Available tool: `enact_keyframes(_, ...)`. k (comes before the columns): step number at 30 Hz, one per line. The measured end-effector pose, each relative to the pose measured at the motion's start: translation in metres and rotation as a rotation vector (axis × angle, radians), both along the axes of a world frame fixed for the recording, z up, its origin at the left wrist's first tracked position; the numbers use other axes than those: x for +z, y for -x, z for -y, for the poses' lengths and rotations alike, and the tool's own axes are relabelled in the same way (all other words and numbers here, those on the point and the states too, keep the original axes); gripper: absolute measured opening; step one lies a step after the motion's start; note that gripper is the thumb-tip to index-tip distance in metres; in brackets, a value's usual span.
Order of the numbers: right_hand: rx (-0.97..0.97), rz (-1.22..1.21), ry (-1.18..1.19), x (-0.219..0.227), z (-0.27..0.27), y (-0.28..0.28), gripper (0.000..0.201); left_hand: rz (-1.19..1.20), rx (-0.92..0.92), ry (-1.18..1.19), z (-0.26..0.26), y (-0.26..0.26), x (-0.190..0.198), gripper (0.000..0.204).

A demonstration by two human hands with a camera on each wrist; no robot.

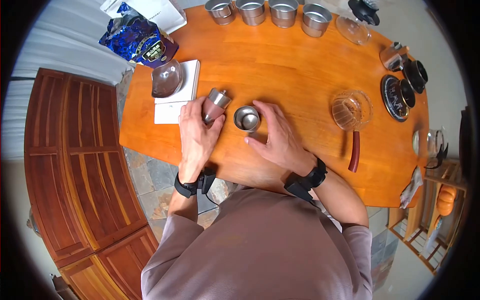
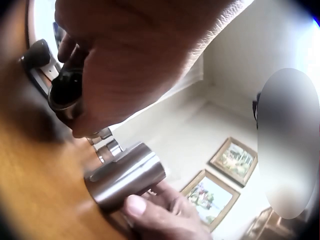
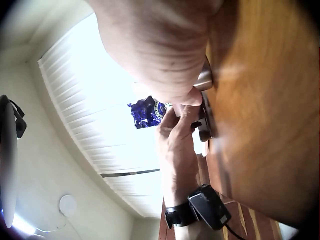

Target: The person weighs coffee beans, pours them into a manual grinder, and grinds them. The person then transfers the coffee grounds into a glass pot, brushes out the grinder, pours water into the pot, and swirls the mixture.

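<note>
My left hand grips a hand coffee grinder, a steel body with a pinkish-brown band, held tilted just left of a small steel cup. In the left wrist view the grinder shows a dark, round opening past the fingers. The steel cup stands upright on the table, and its inside looks bare. My right hand is spread in a loose C beside it, index fingertip by the far rim and thumb near the close side. From the left wrist, the right thumb overlaps the steel cup's wall.
A clear brownish dish sits on a white scale at left, before a blue foil bag. Several steel cups line the back edge. At right lie a glass pan with a wooden handle and a dark plate.
</note>
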State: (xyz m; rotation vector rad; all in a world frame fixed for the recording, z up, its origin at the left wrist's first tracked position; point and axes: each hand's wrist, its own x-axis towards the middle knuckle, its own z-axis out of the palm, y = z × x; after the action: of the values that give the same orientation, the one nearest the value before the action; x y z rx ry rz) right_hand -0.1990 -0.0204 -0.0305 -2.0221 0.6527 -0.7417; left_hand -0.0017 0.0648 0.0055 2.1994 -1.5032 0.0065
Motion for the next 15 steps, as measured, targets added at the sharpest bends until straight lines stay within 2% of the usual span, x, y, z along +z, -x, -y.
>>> enact_keyframes(1,0.004,0.005,0.002,0.000,0.001,0.000,0.072,-0.150,0.007,0.050,0.001,-0.002,-0.002,0.057)
enact_keyframes(2,0.011,0.010,0.006,-0.001,0.003,0.000,0.072,-0.404,0.061,0.119,0.000,-0.007,-0.009,0.058)
enact_keyframes(3,0.008,0.014,0.000,-0.001,0.002,0.001,0.072,-0.400,0.059,0.113,-0.001,-0.009,-0.011,0.058)
enact_keyframes(5,0.015,-0.007,-0.013,0.000,0.003,0.001,0.071,-1.015,0.062,0.379,-0.002,-0.008,0.001,0.057)
enact_keyframes(9,0.008,0.004,0.011,-0.002,0.003,0.000,0.070,-1.529,-0.097,0.629,0.000,-0.016,0.011,0.049)
enact_keyframes(10,0.007,0.016,0.001,-0.001,0.002,0.001,0.069,-1.532,-0.095,0.621,-0.003,-0.019,0.006,0.049)
enact_keyframes(12,-0.001,0.025,0.000,-0.002,0.004,0.001,0.068,-1.706,-0.143,0.684,-0.005,-0.027,-0.009,0.053)
enact_keyframes(15,-0.018,0.030,0.045,-0.003,0.004,0.001,0.067,-1.859,-0.228,0.654,0.001,-0.009,0.012,0.053)
